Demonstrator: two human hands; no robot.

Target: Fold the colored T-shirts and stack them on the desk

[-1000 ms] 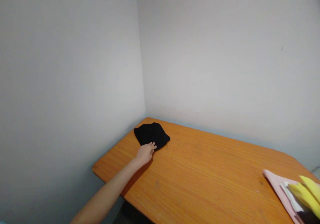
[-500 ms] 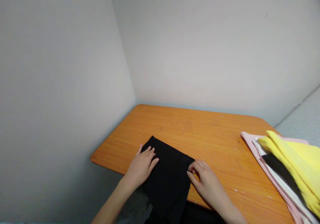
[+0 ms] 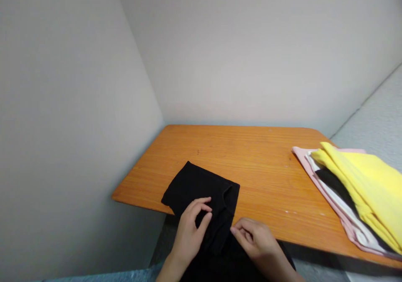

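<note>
Black cloth (image 3: 201,183), folded flat, sits under both hands at the lower centre of the frame. The left hand (image 3: 190,234) rests on top of it with fingers bent and the thumb tucked close beneath them; this grip is narrow and nips a small fold of the fabric. The right hand (image 3: 256,242) comes in from the lower right with its fingers bunched tight at the cloth's right-hand edge. Whether that grip actually holds fabric cannot be told.

Judging by the pose, the hands are midway through handling a fold, one pinning and one working the edge. A further fold would call for both sides to be kept level so the layers do not slide apart.

The cloth lies on the near part of an orange wooden bench (image 3: 251,156). Its long axis runs up and down the frame, leaning slightly left at the top. The far short edge slants down to the right, and the near end droops over the bench's front edge toward the person.

At the right of the frame, well apart from the hands, lies a stack of clothes (image 3: 361,177): pink at the bottom, then white, black, and yellow on top. Pale walls meet in a corner behind the bench.
</note>
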